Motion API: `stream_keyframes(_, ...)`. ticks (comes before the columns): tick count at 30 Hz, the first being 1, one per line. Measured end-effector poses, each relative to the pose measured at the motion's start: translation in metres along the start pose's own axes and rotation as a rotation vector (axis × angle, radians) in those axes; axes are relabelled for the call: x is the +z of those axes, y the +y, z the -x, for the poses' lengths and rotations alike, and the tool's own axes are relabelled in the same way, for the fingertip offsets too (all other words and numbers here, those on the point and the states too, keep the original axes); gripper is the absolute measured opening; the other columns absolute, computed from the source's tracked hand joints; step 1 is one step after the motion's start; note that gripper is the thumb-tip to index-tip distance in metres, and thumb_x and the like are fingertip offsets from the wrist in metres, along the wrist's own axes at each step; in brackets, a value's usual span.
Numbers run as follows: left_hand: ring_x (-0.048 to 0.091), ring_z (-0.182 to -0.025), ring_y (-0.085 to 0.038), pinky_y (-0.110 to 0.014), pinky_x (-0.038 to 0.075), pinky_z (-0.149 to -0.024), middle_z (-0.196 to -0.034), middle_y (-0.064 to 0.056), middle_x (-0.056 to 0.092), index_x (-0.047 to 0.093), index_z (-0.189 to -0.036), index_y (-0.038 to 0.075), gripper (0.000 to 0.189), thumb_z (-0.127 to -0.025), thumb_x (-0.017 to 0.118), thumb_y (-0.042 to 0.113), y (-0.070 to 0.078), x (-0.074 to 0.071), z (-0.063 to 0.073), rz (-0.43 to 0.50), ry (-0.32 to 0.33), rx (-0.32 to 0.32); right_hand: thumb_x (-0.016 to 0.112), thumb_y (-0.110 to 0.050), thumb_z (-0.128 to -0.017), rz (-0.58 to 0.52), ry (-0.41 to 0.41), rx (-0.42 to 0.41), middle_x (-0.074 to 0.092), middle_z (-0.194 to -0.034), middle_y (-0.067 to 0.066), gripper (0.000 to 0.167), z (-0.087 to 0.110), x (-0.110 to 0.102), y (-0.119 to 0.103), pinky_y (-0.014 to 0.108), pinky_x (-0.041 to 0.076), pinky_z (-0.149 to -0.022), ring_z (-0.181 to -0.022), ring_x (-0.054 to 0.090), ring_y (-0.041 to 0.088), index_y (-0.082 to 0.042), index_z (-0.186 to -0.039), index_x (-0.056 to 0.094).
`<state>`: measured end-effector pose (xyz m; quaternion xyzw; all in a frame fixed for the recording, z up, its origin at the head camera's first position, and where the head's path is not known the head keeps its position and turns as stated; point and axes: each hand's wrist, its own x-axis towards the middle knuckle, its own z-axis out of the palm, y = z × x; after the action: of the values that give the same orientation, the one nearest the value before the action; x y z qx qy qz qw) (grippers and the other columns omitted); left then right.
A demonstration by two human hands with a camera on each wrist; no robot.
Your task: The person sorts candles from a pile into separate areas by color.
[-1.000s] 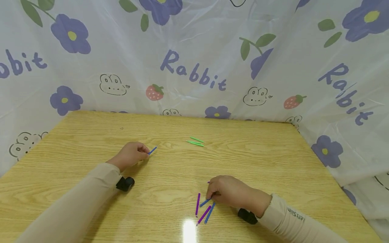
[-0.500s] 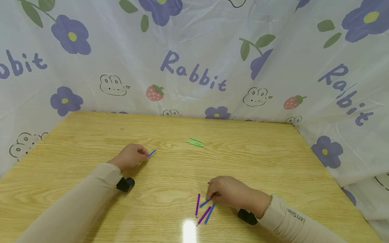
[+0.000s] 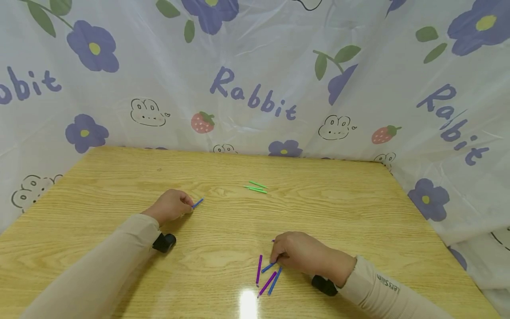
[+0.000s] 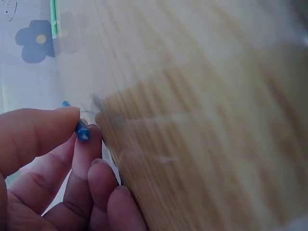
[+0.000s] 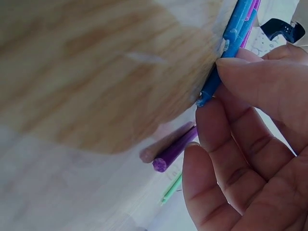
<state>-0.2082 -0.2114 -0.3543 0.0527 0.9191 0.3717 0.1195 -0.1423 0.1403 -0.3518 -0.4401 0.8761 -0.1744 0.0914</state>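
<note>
My left hand [image 3: 169, 206] pinches a short blue colored pencil [image 3: 198, 203] between thumb and fingers, low over the left part of the table. Its blunt end points toward the camera in the left wrist view. At the front, my right hand [image 3: 302, 251] pinches another blue colored pencil [image 5: 210, 85] by one end, thumb on top and fingertips beneath. Beside those fingers lie two purple colored pencils, one upright in the head view [image 3: 259, 270] and one slanted, with a further blue pencil [image 3: 275, 281] alongside. A purple end [image 5: 160, 164] shows past the right fingertips, its other end hidden in the head view.
Several green pencils [image 3: 256, 189] lie together farther back, near the middle of the wooden table [image 3: 338, 208]. A white printed cloth [image 3: 255, 53] hangs behind the table and at its sides. Dark wrist cameras [image 3: 164, 243] sit under both wrists.
The left hand has drawn its blue pencil slightly down and toward the person. My right hand keeps its place and its pinch; the pencils on the table lie as before.
</note>
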Motion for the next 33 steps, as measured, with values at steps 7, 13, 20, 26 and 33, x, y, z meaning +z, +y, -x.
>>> stream_keyframes(7,0.052,-0.076,-0.021,-0.033,0.043,-0.063,-0.092,-0.014,0.063,0.066,-0.096,-0.003,0.011,-0.089,0.061,0.004,0.007,0.002,0.003,-0.048,0.006,-0.004,0.071,-0.002,-0.085,0.002,0.003,0.001,0.066,-0.088,-0.009,0.013,0.0,0.0,0.0,0.024,0.047,-0.094,-0.095,0.063,0.007,-0.013,-0.087,0.076)
stream_keyframes(13,0.05,-0.072,-0.021,-0.031,0.042,-0.061,-0.089,-0.013,0.062,0.065,-0.094,-0.004,0.01,-0.088,0.06,0.003,0.007,0.004,0.002,-0.079,0.013,-0.012,0.071,-0.002,-0.085,0.002,0.004,-0.001,0.065,-0.087,-0.009,0.012,0.001,0.0,-0.001,0.024,0.047,-0.094,-0.092,0.063,0.006,-0.013,-0.087,0.076)
stream_keyframes(20,0.049,-0.069,-0.019,-0.031,0.041,-0.059,-0.084,-0.011,0.062,0.064,-0.091,-0.003,0.007,-0.088,0.061,0.003,0.011,0.003,0.004,-0.091,0.012,0.002,0.07,-0.001,-0.085,-0.005,0.001,0.007,0.065,-0.087,-0.009,0.014,0.001,0.0,-0.001,0.023,0.046,-0.095,-0.093,0.063,0.005,-0.013,-0.088,0.076)
stream_keyframes(26,0.048,-0.067,-0.019,-0.031,0.041,-0.058,-0.08,-0.009,0.061,0.063,-0.087,-0.002,0.004,-0.086,0.062,0.002,0.012,0.004,0.005,-0.087,0.015,0.009,0.07,-0.001,-0.085,0.003,0.008,-0.007,0.065,-0.087,-0.009,0.013,0.001,0.001,-0.001,0.023,0.046,-0.094,-0.094,0.063,0.006,-0.013,-0.087,0.076)
stream_keyframes(33,0.049,-0.068,-0.019,-0.031,0.042,-0.058,-0.08,-0.009,0.06,0.063,-0.087,-0.003,0.005,-0.085,0.064,0.002,0.011,0.005,0.004,-0.083,0.021,-0.003,0.071,-0.002,-0.085,0.011,0.002,-0.007,0.066,-0.087,-0.008,0.012,0.0,0.001,-0.001,0.023,0.047,-0.094,-0.095,0.063,0.007,-0.013,-0.087,0.076)
